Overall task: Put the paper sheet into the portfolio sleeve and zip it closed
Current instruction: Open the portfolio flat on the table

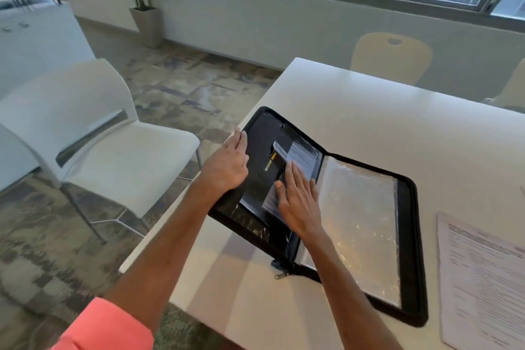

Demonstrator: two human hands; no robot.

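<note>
A black zip portfolio (pixel 410 239) lies wide open on the white table (pixel 369 111), near its left corner. Its right half carries a clear plastic sleeve (pixel 358 224); its left half has black pockets with small clear inserts. My left hand (pixel 227 163) lies flat on the left cover's outer edge, fingers straight. My right hand (pixel 298 202) presses flat on the pockets beside the spine. The printed paper sheet (pixel 483 287) rests on the table to the right of the portfolio, apart from both hands. The zip pull (pixel 281 275) hangs out at the portfolio's near edge.
A white chair (pixel 93 150) stands left of the table, close to the corner. Two yellow chairs (pixel 392 57) stand at the far side. A potted plant (pixel 145 8) stands by the window wall. The portfolio's left cover overhangs the table's left edge.
</note>
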